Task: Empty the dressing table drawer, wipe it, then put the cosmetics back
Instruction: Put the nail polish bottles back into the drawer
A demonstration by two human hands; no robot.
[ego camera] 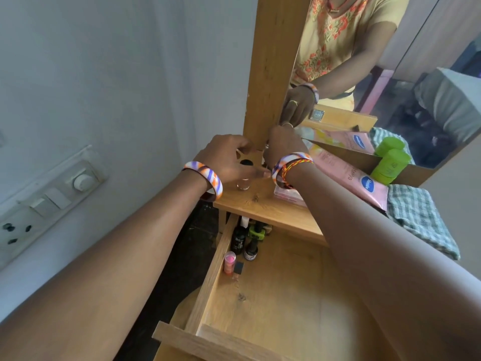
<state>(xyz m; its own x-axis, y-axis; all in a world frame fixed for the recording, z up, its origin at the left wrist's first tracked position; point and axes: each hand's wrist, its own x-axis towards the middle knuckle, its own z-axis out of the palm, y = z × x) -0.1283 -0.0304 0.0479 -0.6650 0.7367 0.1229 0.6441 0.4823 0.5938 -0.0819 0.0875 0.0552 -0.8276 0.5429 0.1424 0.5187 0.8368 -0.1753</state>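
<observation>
Top [263, 204]: wooden; pink tube [348, 173], green jar [389, 162], checked cloth [419, 217] by the mirror [390, 74].
Left hand [229, 157]: fingers curled over a black-capped bottle [244, 175] on the top.
Right hand [283, 147]: at the frame's foot; grip cannot be told.
Drawer [273, 295]: open, small bottles [242, 243] in back-left corner.
Wall [104, 74]: white, switchboard [49, 194] at left.

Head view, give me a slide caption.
Both hands arrange small bottles on the dressing table top above the open drawer.
</observation>
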